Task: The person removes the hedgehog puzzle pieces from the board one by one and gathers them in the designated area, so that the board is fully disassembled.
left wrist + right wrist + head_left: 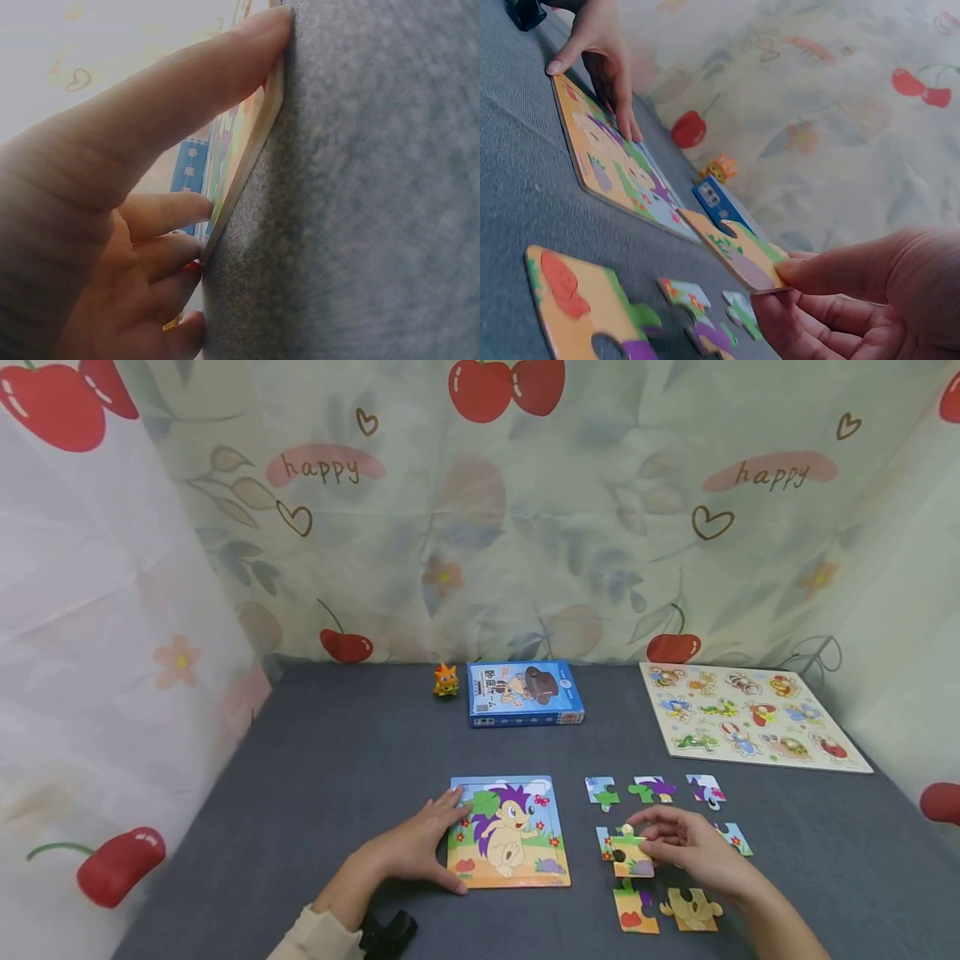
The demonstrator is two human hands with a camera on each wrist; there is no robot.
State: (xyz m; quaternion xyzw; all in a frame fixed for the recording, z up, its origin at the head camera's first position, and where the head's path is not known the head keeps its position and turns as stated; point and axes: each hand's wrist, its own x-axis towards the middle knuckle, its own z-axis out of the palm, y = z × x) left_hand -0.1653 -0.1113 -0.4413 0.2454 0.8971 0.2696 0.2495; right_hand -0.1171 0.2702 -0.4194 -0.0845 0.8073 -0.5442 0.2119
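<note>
My left hand (pixel 422 842) rests along the left edge of a square puzzle board (pixel 551 870) with a purple hedgehog picture. Its thumb touches the lower left corner, while the fairly straight fingers reach the upper left side. To the board's right, my right hand (pixel 693 850) pinches a puzzle piece (pixel 633 862), yellow and green with a purple patch. In the right wrist view that piece (pixel 739 259) is tilted between thumb and fingers, above the table. Below it lie a piece with a red patch (pixel 633 918) and a tan piece (pixel 693 912).
Loose pieces lie in a row behind my right hand, among them a green and blue piece (pixel 602 792). A blue box (pixel 525 693) and a small orange figurine (pixel 446 680) stand at the back. An insect picture board (pixel 757 714) lies back right.
</note>
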